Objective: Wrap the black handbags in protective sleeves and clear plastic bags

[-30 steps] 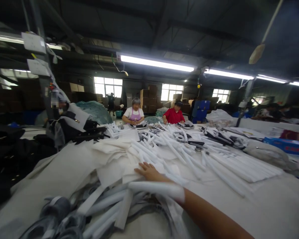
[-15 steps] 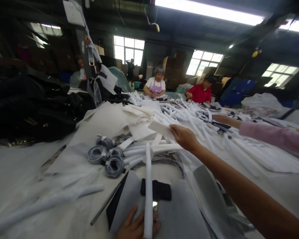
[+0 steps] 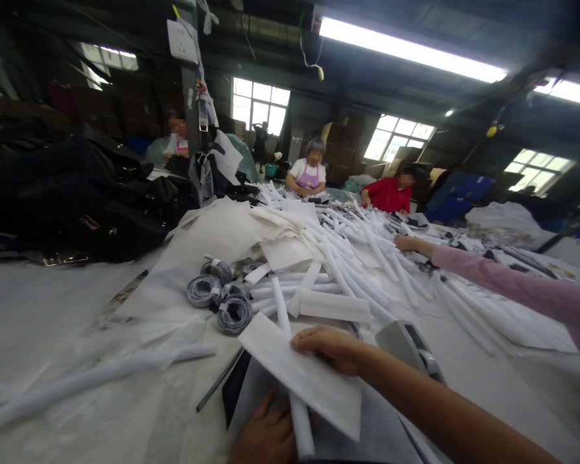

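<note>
A pale table (image 3: 502, 394) is carrying everything, with a heap of white sheets (image 3: 222, 229) sloping across it. A grey-faced piece (image 3: 374, 428) is lying nearest the wearer; the left hand (image 3: 265, 435) is resting there, apparently steadying it (its tips are hidden, so I cannot tell whether it is pinching anything). Above, the right hand (image 3: 328, 348) is pinching 1 white panel (image 3: 314, 390) by its upper edge, likely leaving the face free. A white tube (image 3: 300, 428) is passing beneath the panel. Grey coils (image 3: 234, 314) are sitting beyond, seemingly banded to stay wound.
</note>
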The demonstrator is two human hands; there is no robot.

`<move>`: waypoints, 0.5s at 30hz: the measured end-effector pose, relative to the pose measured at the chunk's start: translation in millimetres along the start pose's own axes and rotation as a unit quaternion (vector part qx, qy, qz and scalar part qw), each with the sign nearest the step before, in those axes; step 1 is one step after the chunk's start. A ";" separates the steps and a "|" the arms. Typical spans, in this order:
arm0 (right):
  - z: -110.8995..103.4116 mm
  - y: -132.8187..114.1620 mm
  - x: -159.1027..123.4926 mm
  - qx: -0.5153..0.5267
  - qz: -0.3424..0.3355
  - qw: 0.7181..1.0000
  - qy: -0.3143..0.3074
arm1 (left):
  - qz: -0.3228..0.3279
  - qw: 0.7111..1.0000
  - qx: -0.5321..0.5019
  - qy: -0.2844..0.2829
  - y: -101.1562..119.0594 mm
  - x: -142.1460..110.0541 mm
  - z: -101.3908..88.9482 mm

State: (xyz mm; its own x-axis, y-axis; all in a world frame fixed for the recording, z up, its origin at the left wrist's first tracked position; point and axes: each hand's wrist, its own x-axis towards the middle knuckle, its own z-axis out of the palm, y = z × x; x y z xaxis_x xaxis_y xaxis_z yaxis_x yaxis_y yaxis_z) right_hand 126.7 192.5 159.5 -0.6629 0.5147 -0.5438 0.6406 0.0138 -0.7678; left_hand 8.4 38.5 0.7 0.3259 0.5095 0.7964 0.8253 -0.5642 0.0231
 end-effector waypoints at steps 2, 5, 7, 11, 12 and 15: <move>-22.7 -18.1 -0.9 -0.043 -0.014 0.998 0.035 | 0.020 0.999 0.021 -0.033 -1.7 3.5 -7.5; -72.7 -50.8 -6.3 -0.128 -0.057 0.978 0.154 | 0.025 0.994 0.028 -0.105 -2.4 10.3 -20.6; -99.7 -66.8 -13.3 -0.181 -0.090 0.951 0.235 | 0.014 0.990 0.015 -0.138 -1.4 14.3 -27.4; -95.5 -69.7 -46.0 -0.254 -0.129 0.923 0.259 | -0.006 0.979 -0.038 -0.200 2.4 14.8 -31.7; -82.9 -65.2 -56.4 -0.263 -0.136 0.929 0.221 | -0.025 0.975 -0.063 -0.210 3.7 12.5 -30.9; -36.7 -42.8 -78.9 -0.251 -0.162 0.953 0.038 | -0.110 0.956 -0.140 -0.232 8.9 0.8 -26.2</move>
State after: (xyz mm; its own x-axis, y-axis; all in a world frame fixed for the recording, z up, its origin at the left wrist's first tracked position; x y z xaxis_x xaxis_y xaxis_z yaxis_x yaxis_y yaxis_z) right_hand 165.9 182.7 247.7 -0.8403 0.4730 -0.2648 0.5237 0.5823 -0.6218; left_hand 4.0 16.8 17.3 0.3820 0.8327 0.4008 0.7630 -0.5289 0.3716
